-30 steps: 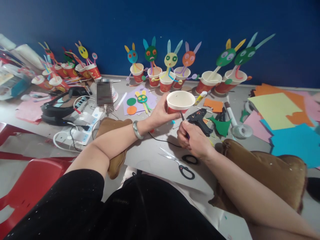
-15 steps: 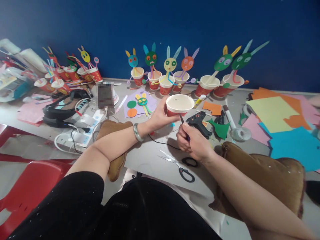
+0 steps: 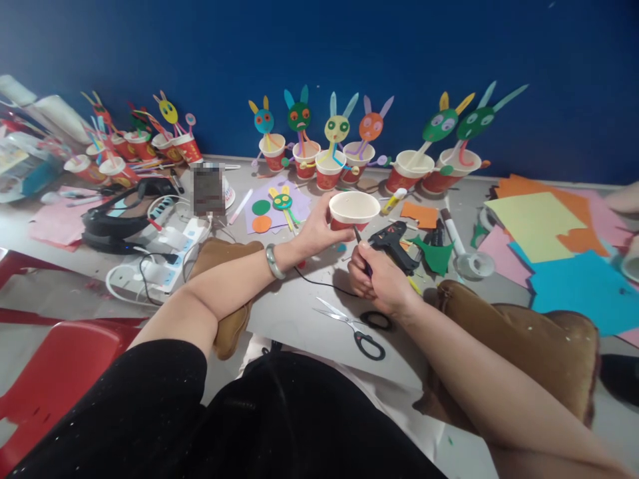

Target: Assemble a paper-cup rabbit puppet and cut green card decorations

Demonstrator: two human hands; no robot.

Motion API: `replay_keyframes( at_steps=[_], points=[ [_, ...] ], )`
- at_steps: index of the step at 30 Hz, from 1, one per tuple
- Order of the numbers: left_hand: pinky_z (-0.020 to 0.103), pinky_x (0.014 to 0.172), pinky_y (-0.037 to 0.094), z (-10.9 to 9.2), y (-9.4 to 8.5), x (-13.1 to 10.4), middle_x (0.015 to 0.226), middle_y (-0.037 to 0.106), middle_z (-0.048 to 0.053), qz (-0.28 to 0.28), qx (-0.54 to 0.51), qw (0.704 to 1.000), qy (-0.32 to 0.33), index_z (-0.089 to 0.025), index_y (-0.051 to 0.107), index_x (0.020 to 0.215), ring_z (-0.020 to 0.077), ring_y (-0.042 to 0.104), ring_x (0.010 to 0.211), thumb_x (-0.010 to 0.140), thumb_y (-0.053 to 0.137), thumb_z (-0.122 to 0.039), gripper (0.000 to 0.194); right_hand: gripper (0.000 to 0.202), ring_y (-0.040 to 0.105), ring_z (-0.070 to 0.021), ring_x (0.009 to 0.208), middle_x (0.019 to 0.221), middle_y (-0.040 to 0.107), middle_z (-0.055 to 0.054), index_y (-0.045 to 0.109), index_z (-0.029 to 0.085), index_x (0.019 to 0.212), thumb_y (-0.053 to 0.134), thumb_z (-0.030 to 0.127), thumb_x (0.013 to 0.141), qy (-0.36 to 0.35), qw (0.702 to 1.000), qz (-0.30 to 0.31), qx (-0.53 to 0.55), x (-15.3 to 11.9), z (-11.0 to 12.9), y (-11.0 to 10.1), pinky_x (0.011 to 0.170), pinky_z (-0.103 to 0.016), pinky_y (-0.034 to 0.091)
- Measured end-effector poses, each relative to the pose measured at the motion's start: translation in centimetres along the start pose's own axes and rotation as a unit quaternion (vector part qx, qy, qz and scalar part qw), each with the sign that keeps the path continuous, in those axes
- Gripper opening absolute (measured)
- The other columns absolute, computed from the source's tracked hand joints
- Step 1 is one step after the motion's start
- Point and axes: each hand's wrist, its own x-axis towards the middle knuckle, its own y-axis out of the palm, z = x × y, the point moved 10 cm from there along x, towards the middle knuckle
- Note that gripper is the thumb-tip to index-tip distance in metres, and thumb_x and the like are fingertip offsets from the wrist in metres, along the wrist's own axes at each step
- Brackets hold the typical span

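Note:
A red and white paper cup (image 3: pixel 353 216) is held up over the table by my left hand (image 3: pixel 319 229), with its opening facing up and toward me. My right hand (image 3: pixel 372 276) is closed around a slim dark pointed tool (image 3: pixel 356 233), whose tip is at the cup's near side; whether it touches is unclear. Just beyond my right hand lies a black glue gun (image 3: pixel 397 246). Open scissors (image 3: pixel 352 326) with black handles rest nearer to me. A green paper rabbit figure (image 3: pixel 283 203) lies on purple paper, left of the cup.
Several cups with paper rabbits (image 3: pixel 329 169) stand along the blue wall. At left are a power strip (image 3: pixel 184 256), a black headset (image 3: pixel 114 219) and a red chair (image 3: pixel 64 372). Coloured paper (image 3: pixel 584 286) covers the right side, where another person's hand (image 3: pixel 622 198) shows at the edge.
The cup has tilted a little, showing more of its red side. Another person's hand reaches further in at the right edge. The whole view has shifted slightly.

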Motion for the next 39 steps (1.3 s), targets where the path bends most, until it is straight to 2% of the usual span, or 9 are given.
replay_keyframes(
  at_steps=[5,10,13,16,22,26,30,35,39],
  points=[
    [0.051,0.119,0.054,0.4,-0.1,-0.2,0.145,0.064,0.015,0.005,0.01,1.0,-0.019,-0.023,0.049,0.145,0.0337,0.065,0.138,0.078,0.093,-0.057,0.087,0.061,0.019,-0.0065,0.034,0.042,0.032,0.011,0.039,0.027,0.07,0.074,0.072,0.092,0.005,1.0,-0.002,-0.004,0.1,-0.2,0.0,0.033,-0.021,0.02],
    [0.047,0.117,0.056,-0.7,-0.1,-0.2,0.158,0.054,0.017,-0.002,0.023,1.0,0.01,-0.026,0.041,0.152,0.0327,0.062,0.144,0.078,0.093,-0.062,0.098,0.061,0.018,-0.0064,0.034,0.041,0.031,0.011,0.039,0.027,0.07,0.073,0.072,0.092,0.02,1.0,-0.012,0.005,0.4,-0.5,-0.4,0.032,-0.02,0.019],
    [0.043,0.113,0.058,-2.0,0.3,-0.3,0.151,0.061,0.014,0.02,0.045,0.998,0.032,-0.025,0.046,0.144,0.029,0.066,0.137,0.088,0.087,-0.056,0.076,0.061,0.018,-0.0066,0.034,0.041,0.031,0.011,0.038,0.027,0.071,0.074,0.073,0.092,0.026,1.0,-0.012,0.008,0.5,-0.7,-0.5,0.032,-0.02,0.019],
    [0.04,0.106,0.058,-2.6,0.6,-0.4,0.136,0.069,0.011,0.035,0.092,0.995,0.013,-0.023,0.059,0.122,0.0268,0.067,0.13,0.091,0.084,-0.038,0.043,0.063,0.018,-0.0064,0.034,0.041,0.031,0.011,0.038,0.027,0.07,0.074,0.073,0.091,0.028,0.999,-0.016,0.009,0.6,-0.8,-0.6,0.032,-0.019,0.019],
    [0.035,0.091,0.059,-2.5,0.3,-0.3,0.129,0.067,0.01,0.037,0.136,0.989,-0.044,-0.02,0.071,0.107,0.0233,0.066,0.114,0.09,0.082,-0.032,0.023,0.066,0.018,-0.0058,0.033,0.041,0.031,0.011,0.038,0.027,0.069,0.078,0.076,0.086,0.029,0.999,-0.02,0.007,0.7,-0.5,-0.9,0.032,-0.019,0.02],
    [0.035,0.092,0.06,-2.9,0.3,-0.1,0.125,0.067,0.01,0.055,0.119,0.991,-0.034,-0.019,0.073,0.104,0.0217,0.066,0.111,0.097,0.076,-0.036,0.018,0.064,0.018,-0.0061,0.033,0.04,0.031,0.012,0.038,0.027,0.071,0.077,0.076,0.087,0.026,0.999,-0.027,-0.001,0.6,-0.3,-1.2,0.032,-0.02,0.02],
    [0.037,0.1,0.06,-3.5,0.1,0.2,0.125,0.066,0.01,0.062,0.121,0.991,-0.01,-0.02,0.074,0.1,0.0238,0.066,0.122,0.096,0.076,-0.032,0.012,0.063,0.018,-0.0065,0.033,0.041,0.031,0.011,0.038,0.027,0.072,0.075,0.075,0.089,0.027,0.999,-0.024,-0.003,0.6,-0.2,-1.3,0.032,-0.02,0.02],
    [0.045,0.108,0.06,-3.8,-0.2,0.4,0.13,0.066,0.01,0.062,0.118,0.991,0.003,-0.02,0.073,0.094,0.0248,0.067,0.123,0.095,0.077,-0.029,0.01,0.063,0.017,-0.007,0.033,0.041,0.03,0.012,0.036,0.027,0.073,0.074,0.074,0.091,0.046,0.999,0.005,0.001,0.5,-0.1,-0.9,0.033,-0.019,0.019],
    [0.052,0.121,0.056,-4.2,-0.4,0.4,0.134,0.065,0.011,0.055,0.127,0.99,0.01,-0.021,0.072,0.088,0.029,0.064,0.136,0.094,0.079,-0.028,0.012,0.062,0.016,-0.0073,0.034,0.041,0.03,0.011,0.037,0.027,0.072,0.072,0.074,0.092,0.044,0.999,0.011,-0.005,0.4,0.1,-0.8,0.033,-0.02,0.017]
  ],
)
